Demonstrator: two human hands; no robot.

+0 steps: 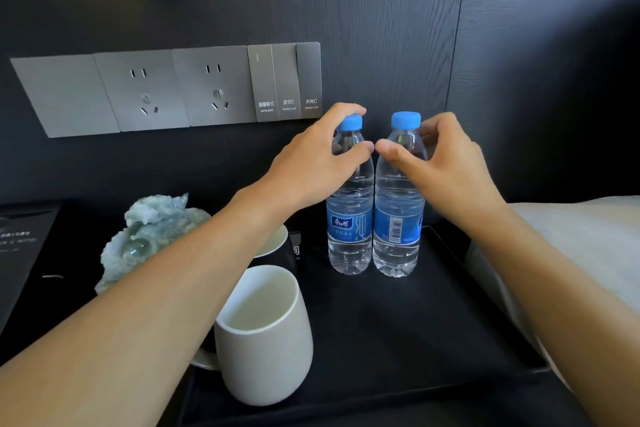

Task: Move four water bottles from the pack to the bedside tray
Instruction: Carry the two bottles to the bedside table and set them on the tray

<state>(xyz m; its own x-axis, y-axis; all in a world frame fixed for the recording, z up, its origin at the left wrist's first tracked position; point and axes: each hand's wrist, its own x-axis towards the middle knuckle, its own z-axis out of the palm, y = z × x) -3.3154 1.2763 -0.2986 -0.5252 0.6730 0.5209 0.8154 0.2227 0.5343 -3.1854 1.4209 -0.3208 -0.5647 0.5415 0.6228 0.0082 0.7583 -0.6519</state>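
Two clear water bottles with blue caps and blue labels stand upright side by side at the back of the black tray [433, 322]. My left hand [318, 163] is wrapped around the neck and shoulder of the left bottle [349, 218]. The upper part of the right bottle [398, 222] is held by my right hand [446, 166], thumb in front and fingers behind. Both bottles rest on the tray's floor. The pack is out of view.
A white mug [266, 333] stands at the tray's front left, a second one [273, 239] behind it under my left forearm. A pale green stone carving [152, 236] sits left. Grey sockets and switches [166, 90] line the dark wall. White bedding [571, 253] lies right.
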